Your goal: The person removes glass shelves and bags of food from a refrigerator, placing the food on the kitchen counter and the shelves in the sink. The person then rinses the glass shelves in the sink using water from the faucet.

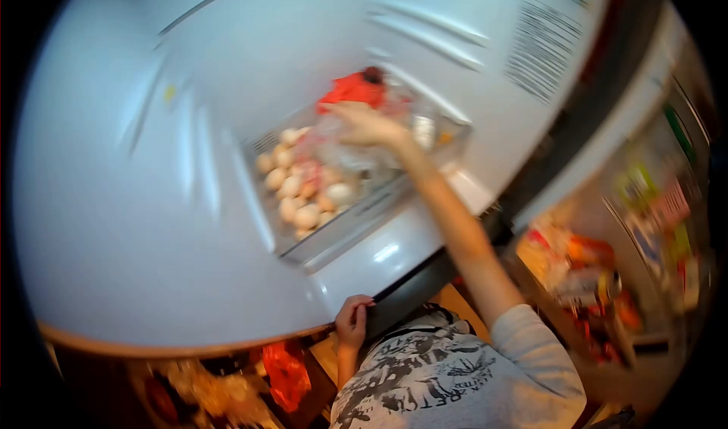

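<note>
My right hand (365,125) reaches into a clear drawer (353,220) inside an open fridge, its fingers blurred over a crumpled clear plastic bag (337,152). Whether they grip the bag cannot be made out. Just beyond the fingers lies a bright red plastic bag (353,89) with a dark thing at its top. Several pale and brown eggs (290,182) fill the drawer's left part, partly under the clear bag. My left hand (352,319) is low at the fridge's front edge (331,324), fingers curled against it.
White fridge walls (250,72) with moulded ridges surround the drawer. At the right, an open door (644,201) holds blurred packets. Below it sit colourful packages (591,285). A red bag (286,376) and yellowish plastic bags (220,391) lie at lower left.
</note>
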The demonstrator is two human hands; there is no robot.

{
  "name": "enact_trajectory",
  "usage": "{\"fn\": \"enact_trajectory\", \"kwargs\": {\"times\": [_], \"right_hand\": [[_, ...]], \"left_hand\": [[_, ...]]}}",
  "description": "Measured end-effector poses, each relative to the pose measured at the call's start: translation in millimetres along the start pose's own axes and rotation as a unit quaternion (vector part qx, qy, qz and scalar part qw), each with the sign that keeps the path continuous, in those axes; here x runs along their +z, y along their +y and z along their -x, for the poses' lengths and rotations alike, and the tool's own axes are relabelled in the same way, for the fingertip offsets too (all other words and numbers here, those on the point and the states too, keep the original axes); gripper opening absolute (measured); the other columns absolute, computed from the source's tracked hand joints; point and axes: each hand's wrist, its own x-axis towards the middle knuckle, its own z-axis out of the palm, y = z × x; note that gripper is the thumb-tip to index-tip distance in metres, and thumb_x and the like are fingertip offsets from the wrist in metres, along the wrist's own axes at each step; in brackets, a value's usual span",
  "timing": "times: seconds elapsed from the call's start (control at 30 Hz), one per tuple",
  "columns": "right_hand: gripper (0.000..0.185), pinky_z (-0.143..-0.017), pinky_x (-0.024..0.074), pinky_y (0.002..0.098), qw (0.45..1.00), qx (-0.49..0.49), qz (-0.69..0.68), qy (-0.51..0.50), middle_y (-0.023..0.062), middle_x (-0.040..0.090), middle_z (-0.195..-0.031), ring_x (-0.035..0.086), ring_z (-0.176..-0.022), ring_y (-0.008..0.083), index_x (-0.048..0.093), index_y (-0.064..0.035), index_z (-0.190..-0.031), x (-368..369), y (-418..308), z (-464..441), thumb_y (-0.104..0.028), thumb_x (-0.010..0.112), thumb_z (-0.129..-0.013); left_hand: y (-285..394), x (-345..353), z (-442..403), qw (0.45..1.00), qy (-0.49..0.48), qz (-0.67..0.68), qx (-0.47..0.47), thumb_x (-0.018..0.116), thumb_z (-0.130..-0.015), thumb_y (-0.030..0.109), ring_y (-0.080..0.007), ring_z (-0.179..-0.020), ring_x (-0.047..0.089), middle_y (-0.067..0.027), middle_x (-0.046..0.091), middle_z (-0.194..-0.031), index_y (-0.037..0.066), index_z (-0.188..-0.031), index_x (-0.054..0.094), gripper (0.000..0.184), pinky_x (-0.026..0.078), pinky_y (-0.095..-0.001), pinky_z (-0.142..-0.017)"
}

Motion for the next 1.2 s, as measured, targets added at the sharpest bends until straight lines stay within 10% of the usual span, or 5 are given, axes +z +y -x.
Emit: {"fn": "enact_trajectory", "kwargs": {"times": [0.1, 0.23, 0.47, 0.7, 1.2], "right_hand": [[0.061, -0.097, 0.0221, 0.0381, 0.928, -0.114, 0.005, 0.355, 0.0165, 0.029, -0.127, 0.027, -0.118, 0.0275, 0.033, -0.0066, -0.123, 6, -40, 72, -0.023, 0.057, -0.070], [0.037, -0.091, 0.0320, 0.0352, 0.888, -0.021, -0.387, 0.247, 0.0130, 0.048, -0.111, 0.044, -0.104, 0.0241, 0.042, -0.0038, -0.114, 20, -95, 216, -0.013, 0.049, -0.079], [0.040, -0.083, 0.0399, 0.0365, 0.527, 0.259, -0.507, 0.631, 0.0121, 0.049, -0.107, 0.049, -0.099, 0.0243, 0.038, -0.0052, -0.112, 110, -97, 448, -0.017, 0.051, -0.077], [0.048, -0.098, 0.0220, 0.0417, 0.204, 0.015, -0.560, 0.802, 0.0141, 0.036, -0.121, 0.027, -0.120, 0.0237, 0.037, 0.0020, -0.113, 85, -136, 576, -0.006, 0.043, -0.066], [0.063, -0.089, 0.0326, 0.0350, 0.350, -0.023, -0.818, 0.456, 0.0069, 0.026, -0.133, 0.030, -0.119, 0.0250, 0.023, -0.0193, -0.129, 177, -228, 568, -0.004, 0.046, -0.072]], "left_hand": [[-8, -1, 2, 1.000, 0.007, 0.008, -0.008, 0.039, -0.083, 0.001, -0.0163, -0.075, 0.052, -0.0104, 0.054, -0.082, -0.003, -0.084, 0.052, 0.013, 0.040, -0.0231, -0.070], [-9, -4, 1, 0.998, -0.029, 0.035, -0.035, 0.038, -0.085, 0.004, -0.0150, -0.074, 0.052, -0.0090, 0.054, -0.082, -0.003, -0.083, 0.051, 0.015, 0.040, -0.0235, -0.071], [-1, -4, 6, 0.985, -0.160, 0.027, -0.056, 0.040, -0.085, 0.007, -0.0150, -0.074, 0.052, -0.0086, 0.054, -0.081, -0.003, -0.083, 0.052, 0.015, 0.040, -0.0239, -0.071], [-6, 19, 24, 0.964, -0.243, 0.078, -0.068, 0.041, -0.085, 0.010, -0.0144, -0.073, 0.053, -0.0074, 0.055, -0.078, -0.002, -0.083, 0.052, 0.017, 0.041, -0.0240, -0.071], [-71, 126, 253, 0.766, -0.582, -0.002, -0.273, 0.043, -0.086, 0.017, -0.0106, -0.085, 0.050, -0.0040, 0.054, -0.090, 0.004, -0.092, 0.052, 0.018, 0.040, -0.0214, -0.067]]}}
